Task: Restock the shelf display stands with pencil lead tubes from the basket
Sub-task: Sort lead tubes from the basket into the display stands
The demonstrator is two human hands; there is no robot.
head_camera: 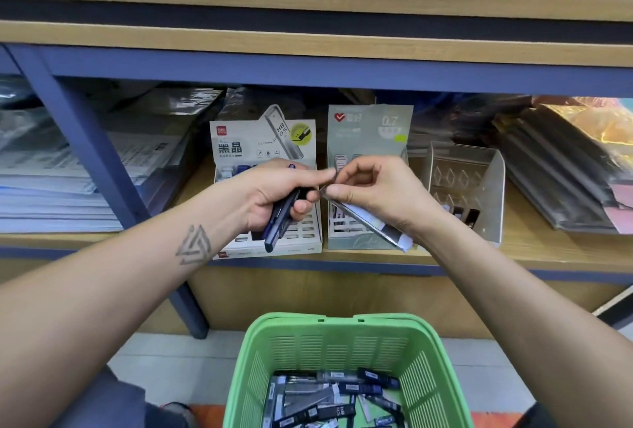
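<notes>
Wooden shelf (513, 253) boards on blue steel framing carried two cardboard display stands: a white one (291, 246) at eleven o'clock, a grey-green one (363, 133) at twelve. Left hand (274, 194) curled around several dark slim lead tubes (279, 218); right hand (373, 191) pinched flat grey tubes (373, 225). At six o'clock, the slatted green plastic basket (308, 345) held more tubes (335, 397).

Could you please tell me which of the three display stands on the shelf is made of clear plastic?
The rightmost stand; the white stand and the grey-green stand to its left are printed cardboard.
</notes>
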